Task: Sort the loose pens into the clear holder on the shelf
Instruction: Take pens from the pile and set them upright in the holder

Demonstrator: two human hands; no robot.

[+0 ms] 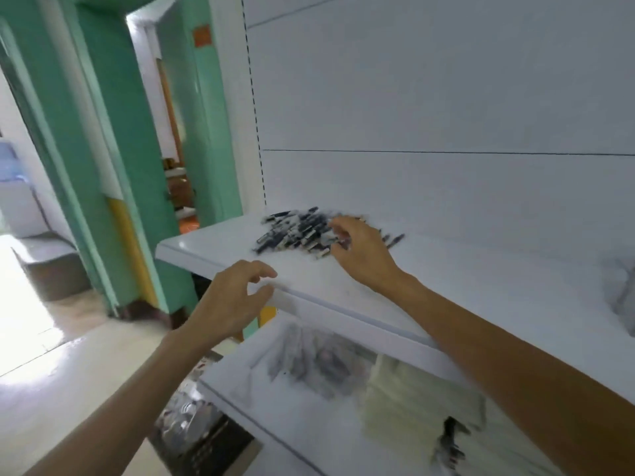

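A heap of loose black-and-white pens (295, 231) lies on the white shelf (446, 286), near its back left corner. My right hand (364, 252) reaches over the right side of the heap, fingers curled down among the pens; motion blur hides whether it grips any. My left hand (233, 297) hovers at the shelf's front edge, fingers loosely spread and holding nothing. A blurred clear object (622, 293) at the shelf's far right may be the holder.
A lower shelf (240, 383) carries blurred packets (309, 359) and a pale stack (419, 403). Left of the unit stand green door frames (113, 166) and an open doorway over pale floor (68, 372). The white back panel (446, 97) rises behind the pens.
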